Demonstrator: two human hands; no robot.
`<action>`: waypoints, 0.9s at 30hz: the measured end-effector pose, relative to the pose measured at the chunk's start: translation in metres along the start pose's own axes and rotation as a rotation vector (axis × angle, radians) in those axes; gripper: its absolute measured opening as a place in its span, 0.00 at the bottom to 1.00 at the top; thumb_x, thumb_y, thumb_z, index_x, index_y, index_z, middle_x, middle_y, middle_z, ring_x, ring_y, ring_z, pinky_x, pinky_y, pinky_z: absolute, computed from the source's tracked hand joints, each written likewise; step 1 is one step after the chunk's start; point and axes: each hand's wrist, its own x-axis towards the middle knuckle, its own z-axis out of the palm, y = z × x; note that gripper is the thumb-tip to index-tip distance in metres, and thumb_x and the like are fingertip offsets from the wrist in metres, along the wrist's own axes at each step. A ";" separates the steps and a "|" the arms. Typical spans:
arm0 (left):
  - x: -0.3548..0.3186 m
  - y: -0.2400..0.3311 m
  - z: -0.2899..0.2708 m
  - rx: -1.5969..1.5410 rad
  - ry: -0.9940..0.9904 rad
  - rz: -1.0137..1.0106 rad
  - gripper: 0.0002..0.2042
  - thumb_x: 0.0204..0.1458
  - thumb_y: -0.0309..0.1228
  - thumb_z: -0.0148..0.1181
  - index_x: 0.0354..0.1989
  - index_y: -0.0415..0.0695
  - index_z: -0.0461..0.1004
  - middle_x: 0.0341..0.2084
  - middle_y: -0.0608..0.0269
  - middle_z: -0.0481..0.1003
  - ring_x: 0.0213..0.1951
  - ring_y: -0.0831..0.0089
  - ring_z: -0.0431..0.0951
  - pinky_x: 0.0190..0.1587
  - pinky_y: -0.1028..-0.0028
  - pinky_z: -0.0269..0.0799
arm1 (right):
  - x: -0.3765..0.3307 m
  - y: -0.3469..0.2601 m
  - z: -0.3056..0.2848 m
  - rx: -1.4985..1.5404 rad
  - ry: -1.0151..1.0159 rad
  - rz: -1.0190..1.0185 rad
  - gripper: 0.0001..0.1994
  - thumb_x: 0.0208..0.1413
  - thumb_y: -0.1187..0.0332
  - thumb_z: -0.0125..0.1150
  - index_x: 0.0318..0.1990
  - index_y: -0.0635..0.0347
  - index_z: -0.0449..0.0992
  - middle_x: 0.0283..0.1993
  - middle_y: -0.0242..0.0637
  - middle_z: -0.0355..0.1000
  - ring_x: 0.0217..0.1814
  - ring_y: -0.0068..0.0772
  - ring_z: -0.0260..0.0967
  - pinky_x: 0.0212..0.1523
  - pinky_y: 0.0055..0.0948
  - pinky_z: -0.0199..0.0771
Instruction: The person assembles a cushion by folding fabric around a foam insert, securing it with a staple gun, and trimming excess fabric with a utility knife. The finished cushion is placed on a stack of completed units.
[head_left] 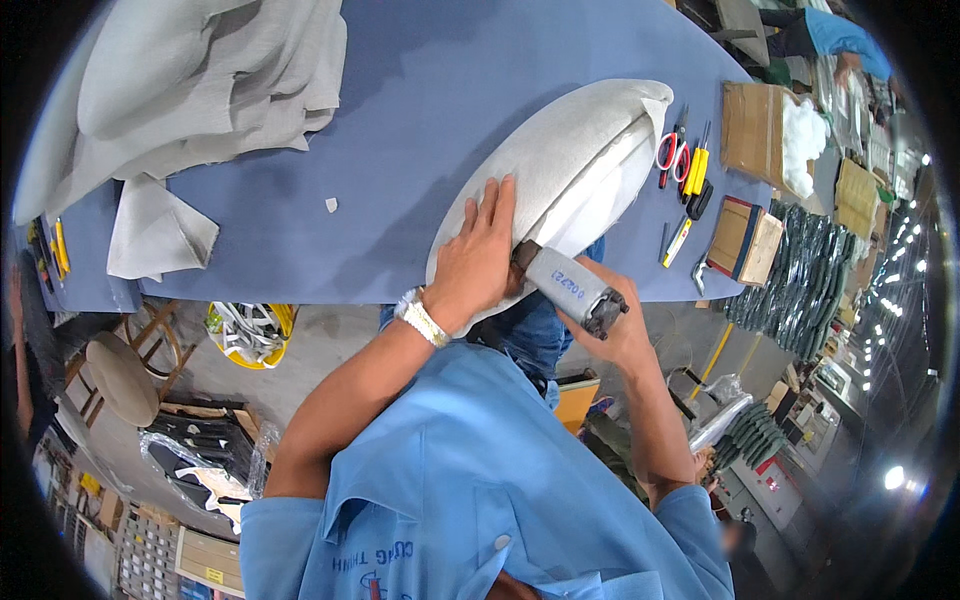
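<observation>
A long, rounded cushion (520, 160) covered in light grey fabric lies at the table's near edge, tilted, with its white underside partly showing along the right. My left hand (474, 255) rests flat on the grey cover, fingers stretched out over it; the thumb is hard to see. In my right hand (625, 325) is a grey staple gun (570, 283), its nose against the cushion's near right edge, close to my left hand. My right fingers are wrapped round its grip, which is mostly hidden.
Right of the cushion lie red-handled scissors (672, 158), yellow-handled tools (697, 172) and a yellow cutter knife (677, 243). A cardboard box (752, 130) with white stuffing stands beyond. Grey fabric (220, 80) is heaped at left. A yellow bucket (252, 360) of strips and a stool (122, 378) stand below.
</observation>
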 end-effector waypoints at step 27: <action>-0.022 0.003 -0.024 0.179 -0.212 -0.193 0.52 0.54 0.42 0.65 0.78 0.39 0.35 0.74 0.36 0.50 0.66 0.37 0.68 0.61 0.49 0.73 | -0.012 -0.004 0.013 -0.095 -0.067 0.045 0.15 0.47 0.74 0.70 0.43 0.67 0.79 0.38 0.47 0.80 0.38 0.50 0.81 0.40 0.35 0.78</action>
